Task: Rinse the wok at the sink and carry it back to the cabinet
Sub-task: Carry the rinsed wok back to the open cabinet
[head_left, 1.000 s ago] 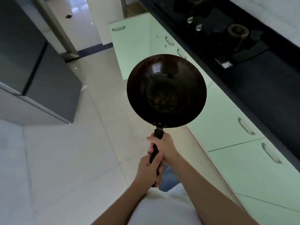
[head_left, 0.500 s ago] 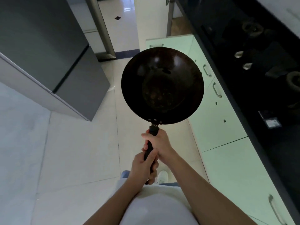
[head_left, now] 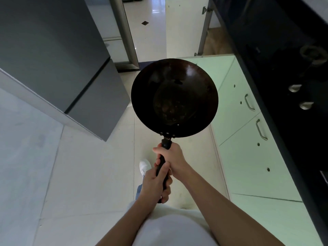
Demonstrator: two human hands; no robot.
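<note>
1. The fingers of the right hand are clenched round the top of the black handle, just below the rivets that join it to the bowl.
2. The left hand grips the lower part of the same handle, with its thumb laid along it. The two hands touch, one behind the other.
3. The wok is held out in front of the body at the end of both arms, in the air above the floor. Its open bowl faces up toward the camera.
4. The inside of the wok is dark, with brownish marks in the bottom and a pale glint near the far rim.
5. Under the hands are a white shirt and one white shoe on the pale tiles.
6. On the right is a row of pale green cabinets with metal pulls. The wok's right rim overlaps them in view.
7. Above the cabinets is a black tabletop with two silver knobs and a burner.
8. A grey fridge stands on the left, well apart from the wok.
9. Beyond the wok's far rim, a white door with hinges on its right edge stands swung open.
</note>
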